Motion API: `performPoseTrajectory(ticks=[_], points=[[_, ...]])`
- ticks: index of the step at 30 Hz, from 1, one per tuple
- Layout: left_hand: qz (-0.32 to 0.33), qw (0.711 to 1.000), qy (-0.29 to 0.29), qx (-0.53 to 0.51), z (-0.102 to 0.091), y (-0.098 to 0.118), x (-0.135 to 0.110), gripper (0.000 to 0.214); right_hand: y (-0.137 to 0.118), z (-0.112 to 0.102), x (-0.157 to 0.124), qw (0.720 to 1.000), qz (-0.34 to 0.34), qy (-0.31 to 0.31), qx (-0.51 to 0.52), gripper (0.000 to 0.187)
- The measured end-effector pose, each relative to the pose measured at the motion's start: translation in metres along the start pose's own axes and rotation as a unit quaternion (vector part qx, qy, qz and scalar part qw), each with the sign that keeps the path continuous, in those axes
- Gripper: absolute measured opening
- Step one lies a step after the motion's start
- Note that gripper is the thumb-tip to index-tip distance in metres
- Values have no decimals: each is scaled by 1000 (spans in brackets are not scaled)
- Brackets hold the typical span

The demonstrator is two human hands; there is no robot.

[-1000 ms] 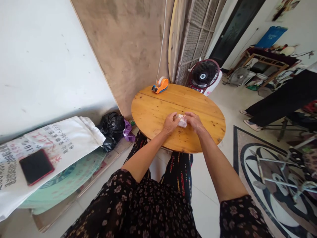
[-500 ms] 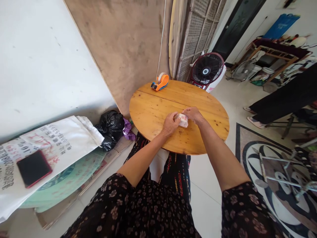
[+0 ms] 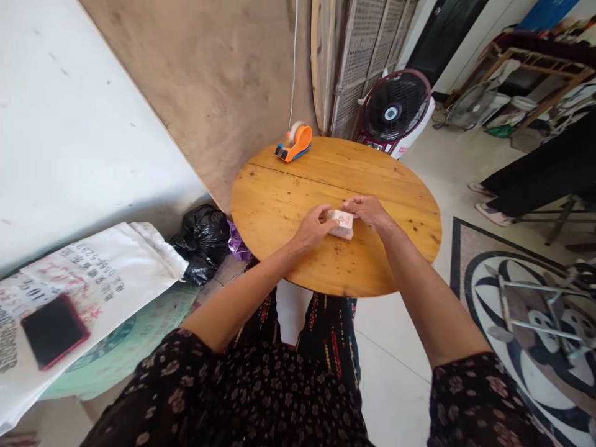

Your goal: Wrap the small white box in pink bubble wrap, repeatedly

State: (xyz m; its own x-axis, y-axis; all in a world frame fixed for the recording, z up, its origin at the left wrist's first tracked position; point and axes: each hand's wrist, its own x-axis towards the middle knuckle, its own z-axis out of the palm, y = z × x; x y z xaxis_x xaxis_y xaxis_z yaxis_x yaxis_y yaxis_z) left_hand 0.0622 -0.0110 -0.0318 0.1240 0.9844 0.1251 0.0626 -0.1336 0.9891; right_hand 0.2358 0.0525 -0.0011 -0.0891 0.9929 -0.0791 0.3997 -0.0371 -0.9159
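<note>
A small white box with reddish print (image 3: pixel 343 224) rests on the round wooden table (image 3: pixel 279 192). My left hand (image 3: pixel 313 228) grips it from the left, with the thumb on the near side and the fingers curled over behind. At the box's far right corner is my right hand (image 3: pixel 370 212); its thumb and fingertips are drawn together in a pinch. What those fingertips hold, if anything, is too small to make out. An orange tape dispenser (image 3: pixel 294 144) with a roll of tape stands near the table's far left edge.
A fan (image 3: pixel 395 105) stands just behind the table. To the left, a phone (image 3: pixel 54 331) lies on a white printed sack (image 3: pixel 125 254), beside a black plastic bag (image 3: pixel 205 239). Another person's legs in black trousers (image 3: pixel 535 171) are at the right, near a metal frame (image 3: pixel 535 304).
The box's printed top now shows more plainly between my hands. My right hand has shifted slightly and its fingers reach further left over the far corner. The view has tilted a little.
</note>
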Motion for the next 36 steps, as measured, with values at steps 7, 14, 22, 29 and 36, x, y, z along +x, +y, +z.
performPoseTrajectory(ticks=[7, 14, 22, 29, 36], points=[[98, 978, -65, 175, -14, 8, 10, 57, 12, -7, 12, 999, -3, -27, 36, 18], [152, 957, -79, 234, -5, 4, 10, 55, 17, -8, 13, 997, -14, -6, 74, 19], [215, 928, -65, 299, -9, 1, 6, 50, 10, -5, 12, 985, -89, 34, 145, 17], [235, 920, -62, 307, -12, 3, -1, 53, 12, -7, 10, 979, -103, 42, 169, 18], [246, 929, -60, 269, -13, 7, -4, 47, 22, -9, 15, 973, -109, 50, 197, 19]])
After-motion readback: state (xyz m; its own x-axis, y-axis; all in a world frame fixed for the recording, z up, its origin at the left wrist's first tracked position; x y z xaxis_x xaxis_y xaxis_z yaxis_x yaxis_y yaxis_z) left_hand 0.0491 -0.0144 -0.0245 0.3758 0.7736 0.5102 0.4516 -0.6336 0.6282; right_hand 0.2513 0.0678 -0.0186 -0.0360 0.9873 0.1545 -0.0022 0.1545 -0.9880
